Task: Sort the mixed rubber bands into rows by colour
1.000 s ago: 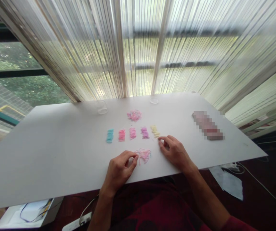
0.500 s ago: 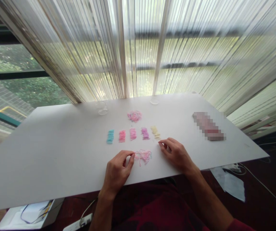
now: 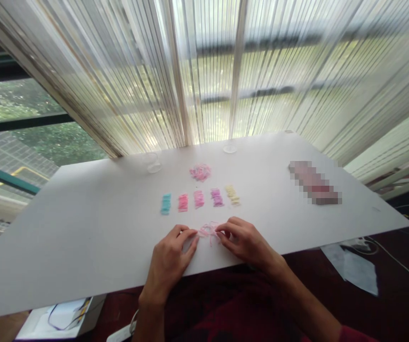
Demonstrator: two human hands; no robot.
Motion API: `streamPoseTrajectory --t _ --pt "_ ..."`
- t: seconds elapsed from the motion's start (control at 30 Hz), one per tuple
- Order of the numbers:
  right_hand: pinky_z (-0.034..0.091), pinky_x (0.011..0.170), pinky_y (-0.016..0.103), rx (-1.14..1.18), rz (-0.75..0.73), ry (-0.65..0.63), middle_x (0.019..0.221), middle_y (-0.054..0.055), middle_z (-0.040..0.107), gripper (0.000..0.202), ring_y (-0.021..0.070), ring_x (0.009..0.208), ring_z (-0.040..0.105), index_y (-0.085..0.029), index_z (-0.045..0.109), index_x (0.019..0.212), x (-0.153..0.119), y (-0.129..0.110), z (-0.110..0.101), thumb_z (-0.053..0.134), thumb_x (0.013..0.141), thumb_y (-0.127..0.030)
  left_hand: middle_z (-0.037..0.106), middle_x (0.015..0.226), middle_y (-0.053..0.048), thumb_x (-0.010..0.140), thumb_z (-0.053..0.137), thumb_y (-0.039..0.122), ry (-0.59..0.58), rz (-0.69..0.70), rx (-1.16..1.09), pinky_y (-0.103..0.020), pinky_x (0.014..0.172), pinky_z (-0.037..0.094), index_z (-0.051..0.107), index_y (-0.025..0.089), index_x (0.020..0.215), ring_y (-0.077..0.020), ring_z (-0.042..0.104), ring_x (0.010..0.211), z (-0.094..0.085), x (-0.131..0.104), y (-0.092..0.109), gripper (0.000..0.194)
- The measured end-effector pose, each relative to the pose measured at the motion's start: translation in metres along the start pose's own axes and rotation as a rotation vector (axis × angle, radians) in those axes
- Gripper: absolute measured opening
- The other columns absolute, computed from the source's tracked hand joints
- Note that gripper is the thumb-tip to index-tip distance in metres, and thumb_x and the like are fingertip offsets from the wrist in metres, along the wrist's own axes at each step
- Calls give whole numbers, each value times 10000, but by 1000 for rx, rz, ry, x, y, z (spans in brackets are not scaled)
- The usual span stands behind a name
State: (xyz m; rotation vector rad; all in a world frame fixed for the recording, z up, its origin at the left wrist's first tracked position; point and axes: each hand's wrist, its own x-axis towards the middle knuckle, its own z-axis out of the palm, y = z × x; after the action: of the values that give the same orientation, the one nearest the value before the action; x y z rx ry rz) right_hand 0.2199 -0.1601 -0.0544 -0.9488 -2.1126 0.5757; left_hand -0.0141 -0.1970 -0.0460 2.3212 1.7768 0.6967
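A loose heap of small pink pieces (image 3: 209,229) lies near the table's front edge, between my hands. My left hand (image 3: 175,247) touches its left side, thumb and index finger curled close together. At its right side, my right hand (image 3: 242,237) has its fingertips pinched in the pieces. What either pinch holds is too small to make out. Behind the heap runs a row of sorted bundles: teal (image 3: 166,204), coral pink (image 3: 183,203), light pink (image 3: 199,199), purple (image 3: 216,197) and pale yellow (image 3: 232,195). Farther back sits another mixed pink pile (image 3: 200,172).
Two clear round containers (image 3: 154,167) (image 3: 230,148) stand near the back edge of the white table (image 3: 83,228). A blurred pinkish object (image 3: 314,183) lies at the right. Striped curtains (image 3: 211,71) hang behind the table.
My right hand has moved left from beside the yellow bundle to the front heap. My left hand stays at the heap's left side. The view has shifted slightly.
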Motion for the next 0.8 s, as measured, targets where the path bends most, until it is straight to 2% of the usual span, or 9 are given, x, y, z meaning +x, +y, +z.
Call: streamPoseTrajectory --t 0.4,0.8 --pt "504 676 248 -1 37 1 772 11 607 121 135 684 588 -204 717 986 0 1 -1 597 970 -210 688 949 -13 992 527 302 13 47 -38 -227 626 495 706 231 976 -122 640 693 2 3 4 194" --pt "561 770 293 -11 -38 32 888 41 655 143 171 811 650 -220 693 1091 -2 5 2 622 967 -218 681 970 -30 984 559 275 40 135 -188 -223 657 520 703 215 1012 -112 620 670 6 10 9 159"
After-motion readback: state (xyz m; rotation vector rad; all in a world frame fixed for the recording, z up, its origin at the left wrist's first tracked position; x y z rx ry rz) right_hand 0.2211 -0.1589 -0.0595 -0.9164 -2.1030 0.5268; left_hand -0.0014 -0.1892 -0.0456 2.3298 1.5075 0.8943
